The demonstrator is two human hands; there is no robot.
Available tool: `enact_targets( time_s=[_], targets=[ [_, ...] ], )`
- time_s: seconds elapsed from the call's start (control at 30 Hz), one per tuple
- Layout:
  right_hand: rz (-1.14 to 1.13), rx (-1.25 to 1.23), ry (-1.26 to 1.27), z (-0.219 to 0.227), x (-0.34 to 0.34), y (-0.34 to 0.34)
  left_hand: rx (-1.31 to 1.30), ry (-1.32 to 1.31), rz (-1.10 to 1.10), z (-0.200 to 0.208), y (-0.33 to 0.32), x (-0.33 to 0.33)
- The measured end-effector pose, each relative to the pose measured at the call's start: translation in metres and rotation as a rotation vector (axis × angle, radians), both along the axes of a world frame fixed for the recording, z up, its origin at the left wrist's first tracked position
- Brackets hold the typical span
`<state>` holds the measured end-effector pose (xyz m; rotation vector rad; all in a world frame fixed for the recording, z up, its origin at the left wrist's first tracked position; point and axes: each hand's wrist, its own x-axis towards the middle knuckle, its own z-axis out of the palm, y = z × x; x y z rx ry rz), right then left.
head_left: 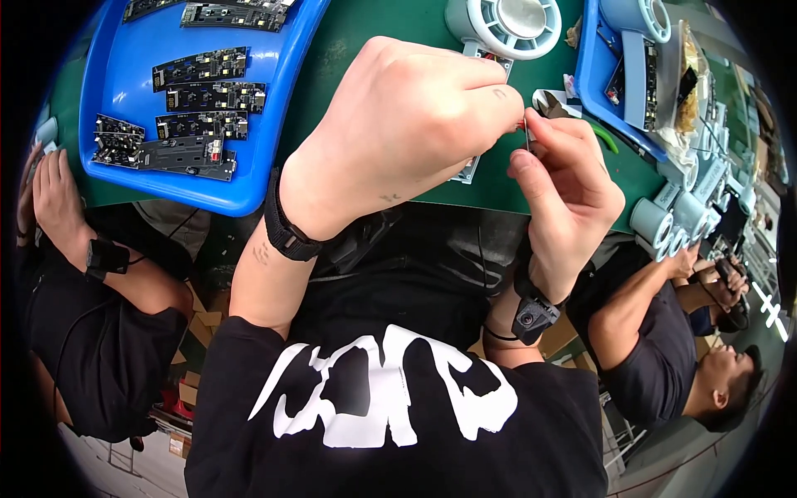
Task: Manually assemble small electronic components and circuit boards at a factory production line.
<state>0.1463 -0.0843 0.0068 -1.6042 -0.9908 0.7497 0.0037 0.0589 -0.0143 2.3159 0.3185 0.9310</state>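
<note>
A light-blue handheld fan housing (521,15) lies on the green work surface, its round slotted head pointing away from me. My left hand (415,112) covers most of its handle, back of the hand up. The left fingers are curled closed, and what they grip is hidden. Close beside it, my right hand (573,178) pinches thumb and forefinger together around something thin and hard to make out. A tiny red bit, perhaps wire, shows between the two hands. Wires also show where the handle meets the fan head.
A blue tray (237,195) at left holds several black circuit boards (216,97). Another blue tray (591,83) with fan parts stands at right, near a green-handled tool (606,139). More light-blue fan housings (652,220) lie farther right. Co-workers sit on both sides.
</note>
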Motion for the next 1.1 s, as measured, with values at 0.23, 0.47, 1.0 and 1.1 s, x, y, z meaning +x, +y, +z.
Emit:
enact_targets(
  time_s=[0.23, 0.47, 1.0, 1.1],
  targets=[
    [-0.123, 0.010, 0.058, 0.008, -0.014, 0.002, 0.004, -0.035, 0.006, -0.001, 0.001, 0.005],
    [-0.085, 0.089, -0.061, -0.002, -0.002, -0.004, -0.162, -0.095, 0.040, 0.001, -0.001, 0.007],
    [-0.128, 0.086, 0.290, 0.010, -0.005, 0.005, -0.202, -0.101, 0.136, 0.002, -0.009, 0.002],
    [-0.109, -0.031, 0.288, 0.019, 0.000, 0.016, -0.223, -0.081, 0.229, 0.001, -0.018, 0.007]
  ],
)
